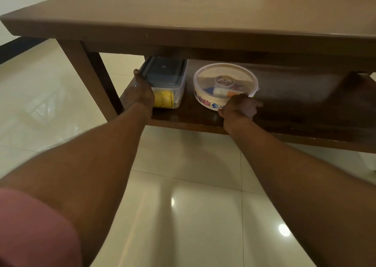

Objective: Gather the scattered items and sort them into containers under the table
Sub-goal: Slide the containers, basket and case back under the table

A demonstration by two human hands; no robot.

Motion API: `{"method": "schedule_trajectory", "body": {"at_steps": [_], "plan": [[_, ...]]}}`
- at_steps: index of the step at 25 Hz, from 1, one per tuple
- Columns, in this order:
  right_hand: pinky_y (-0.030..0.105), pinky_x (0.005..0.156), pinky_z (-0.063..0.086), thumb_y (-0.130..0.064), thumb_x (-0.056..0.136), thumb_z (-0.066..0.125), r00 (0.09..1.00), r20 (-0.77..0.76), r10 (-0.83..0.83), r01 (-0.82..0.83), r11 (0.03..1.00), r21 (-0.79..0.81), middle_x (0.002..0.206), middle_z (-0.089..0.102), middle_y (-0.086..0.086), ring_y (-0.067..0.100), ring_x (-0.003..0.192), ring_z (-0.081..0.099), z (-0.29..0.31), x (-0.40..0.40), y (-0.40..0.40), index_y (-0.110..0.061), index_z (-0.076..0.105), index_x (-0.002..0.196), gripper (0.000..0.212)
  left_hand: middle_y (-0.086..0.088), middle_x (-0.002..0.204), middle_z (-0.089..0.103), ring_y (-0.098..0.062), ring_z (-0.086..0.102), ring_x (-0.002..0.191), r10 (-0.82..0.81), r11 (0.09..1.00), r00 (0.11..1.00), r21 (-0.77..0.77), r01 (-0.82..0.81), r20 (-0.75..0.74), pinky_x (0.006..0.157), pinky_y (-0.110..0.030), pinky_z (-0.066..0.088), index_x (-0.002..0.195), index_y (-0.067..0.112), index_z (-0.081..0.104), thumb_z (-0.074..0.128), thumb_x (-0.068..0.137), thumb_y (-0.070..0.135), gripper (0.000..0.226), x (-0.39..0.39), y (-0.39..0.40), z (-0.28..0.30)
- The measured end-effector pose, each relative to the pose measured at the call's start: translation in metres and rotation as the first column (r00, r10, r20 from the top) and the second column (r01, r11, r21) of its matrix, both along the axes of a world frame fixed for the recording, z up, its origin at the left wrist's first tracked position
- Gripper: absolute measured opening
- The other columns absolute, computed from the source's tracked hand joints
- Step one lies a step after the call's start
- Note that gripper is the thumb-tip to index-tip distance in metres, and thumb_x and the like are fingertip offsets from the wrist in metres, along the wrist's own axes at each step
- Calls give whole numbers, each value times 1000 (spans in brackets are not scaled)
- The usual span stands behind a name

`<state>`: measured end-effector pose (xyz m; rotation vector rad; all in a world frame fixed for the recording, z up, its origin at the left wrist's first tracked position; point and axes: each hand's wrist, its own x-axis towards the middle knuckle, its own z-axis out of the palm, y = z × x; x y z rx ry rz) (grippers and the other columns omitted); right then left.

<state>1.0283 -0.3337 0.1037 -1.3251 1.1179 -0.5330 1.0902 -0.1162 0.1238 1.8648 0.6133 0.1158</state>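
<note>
On the lower shelf (203, 116) of the brown table (183, 12), near its left front corner, stands a rectangular box (168, 79) with a grey lid; the left hand (141, 92) holds its left side, thumb on the rim. Beside it, toward the shelf's middle, sits a round flowered tub (223, 83) under a clear lid; the right hand (240, 106) grips its front edge with curled fingers.

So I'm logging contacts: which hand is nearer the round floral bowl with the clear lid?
Right. The right hand grips the round floral bowl at its front rim; the left hand holds the rectangular clear box beside it.
</note>
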Motion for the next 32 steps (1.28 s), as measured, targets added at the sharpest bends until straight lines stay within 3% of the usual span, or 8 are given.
{"method": "schedule_trajectory", "body": {"at_steps": [3, 8, 11, 15, 18, 23, 27, 32], "plan": [[46, 89, 51, -33, 108, 39, 978, -154, 139, -201, 816, -542, 138, 59, 13, 40, 115, 64, 9, -21, 29, -10, 31, 148, 47, -15, 131, 61, -34, 57, 122, 67, 858, 982, 492, -148, 179, 90, -43, 45, 133, 9, 51, 24, 106, 57, 62, -26, 2, -3], [43, 71, 55, -27, 101, 50, 941, -191, 279, -314, 508, -803, 124, 56, 10, 32, 103, 64, 21, -68, 77, -11, 48, 132, 35, -10, 86, 69, -31, 67, 79, -64, 769, 973, 632, -94, 223, 65, -34, 43, 88, 13, 67, 24, 109, 49, 60, -88, -31, 1], [35, 69, 52, -23, 100, 51, 932, -150, 331, -298, 462, -835, 115, 60, 6, 22, 96, 60, 39, -117, 82, -14, 57, 119, 22, 1, 75, 56, -17, 53, 67, -221, 778, 958, 626, 60, 182, 59, -32, 34, 86, 19, 63, 30, 109, 48, 49, -139, -56, 31], [34, 69, 52, -21, 100, 48, 891, -242, 383, -401, 417, -816, 111, 59, 3, 16, 87, 57, 114, -197, 40, -15, 58, 114, 18, 6, 68, 58, -12, 56, 61, -461, 695, 876, 671, 257, 141, 52, -33, 45, 81, 23, 59, 33, 108, 47, 45, -207, -62, 102], [31, 74, 46, -21, 100, 51, 851, -349, 393, -481, 315, -818, 115, 59, 3, 16, 93, 58, 190, -237, 11, -16, 59, 120, 22, 3, 73, 59, -16, 56, 70, -621, 545, 781, 754, 368, 67, 57, -39, 49, 83, 20, 60, 33, 108, 45, 45, -240, -77, 176], [38, 86, 48, -22, 99, 47, 822, -459, 336, -562, 355, -747, 121, 58, 3, 20, 104, 59, 370, -264, -47, -17, 57, 128, 31, 3, 86, 63, -18, 57, 82, -798, 317, 596, 779, 541, -90, 60, -33, 39, 98, 21, 63, 41, 106, 38, 28, -273, -147, 359], [36, 86, 48, -26, 102, 46, 830, -471, 299, -553, 336, -762, 122, 57, 3, 17, 102, 57, 482, -266, -107, -18, 56, 128, 29, 6, 87, 66, -15, 61, 77, -807, 360, 584, 706, 610, -93, 64, -36, 52, 105, 24, 62, 44, 105, 42, 25, -262, -209, 464], [29, 82, 41, -29, 102, 49, 844, -487, 227, -536, 394, -746, 122, 52, 3, 13, 100, 50, 532, -259, -183, -18, 54, 125, 26, 4, 84, 68, -21, 66, 79, -772, 519, 629, 478, 708, -94, 69, -37, 54, 99, 24, 60, 45, 101, 51, 31, -243, -281, 504]]}}
